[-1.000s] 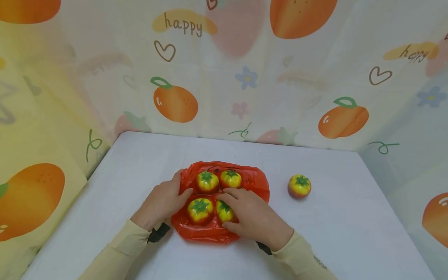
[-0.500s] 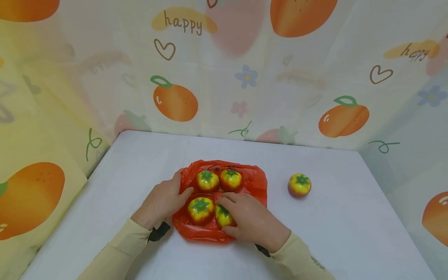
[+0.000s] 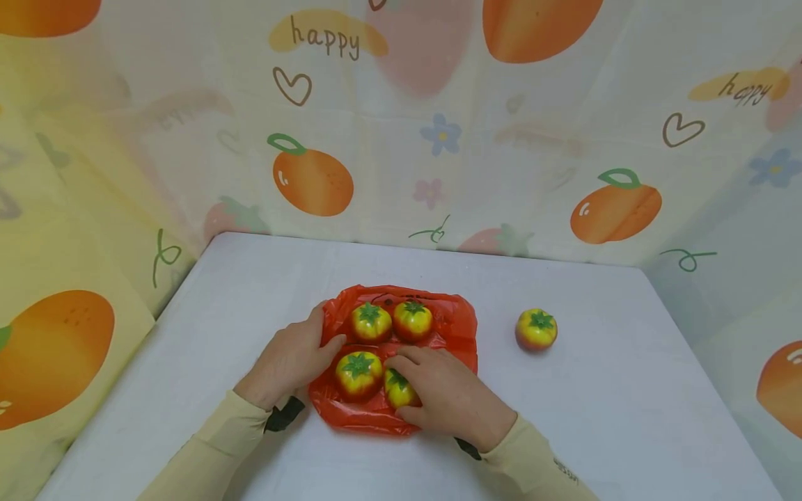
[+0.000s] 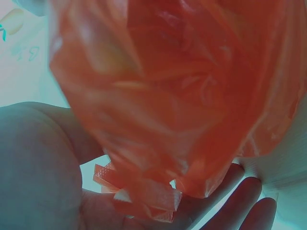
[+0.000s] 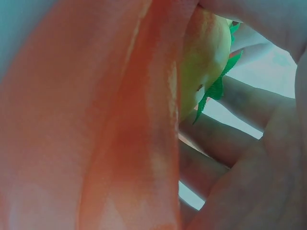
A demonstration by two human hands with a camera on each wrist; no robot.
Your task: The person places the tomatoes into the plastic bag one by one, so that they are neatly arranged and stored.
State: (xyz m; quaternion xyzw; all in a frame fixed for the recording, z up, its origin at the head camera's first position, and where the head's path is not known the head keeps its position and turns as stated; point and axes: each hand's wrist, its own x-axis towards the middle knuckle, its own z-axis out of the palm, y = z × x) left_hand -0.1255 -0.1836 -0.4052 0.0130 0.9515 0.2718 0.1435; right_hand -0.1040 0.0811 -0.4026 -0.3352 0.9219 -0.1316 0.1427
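Note:
A red plastic bag (image 3: pixel 460 323) lies spread with its mouth up, several yellow-and-red tomatoes with green leafy tops inside. My left hand (image 3: pixel 291 360) holds the bag's left edge, thumb over the rim and fingers outside; in the left wrist view the bag's crumpled handle (image 4: pixel 148 199) hangs by the palm. My right hand (image 3: pixel 454 390) grips the near-right tomato (image 3: pixel 401 391), its fingers over the top and thumb at the near side. In the right wrist view, the red film hides part of that tomato (image 5: pixel 204 62). Beside it sits the near-left tomato (image 3: pixel 358 377).
Two more tomatoes stand at the back of the bag, one at left (image 3: pixel 371 323) and one at right (image 3: pixel 413 321). A single tomato (image 3: pixel 536 330) rests on the white table (image 3: pixel 595 390) to the right. A fruit-printed curtain (image 3: pixel 388 139) rises behind the table.
My right hand has shifted slightly left and nearer with the tomato in its fingers. The bag's right side has drawn in a little. My left hand stays in place.

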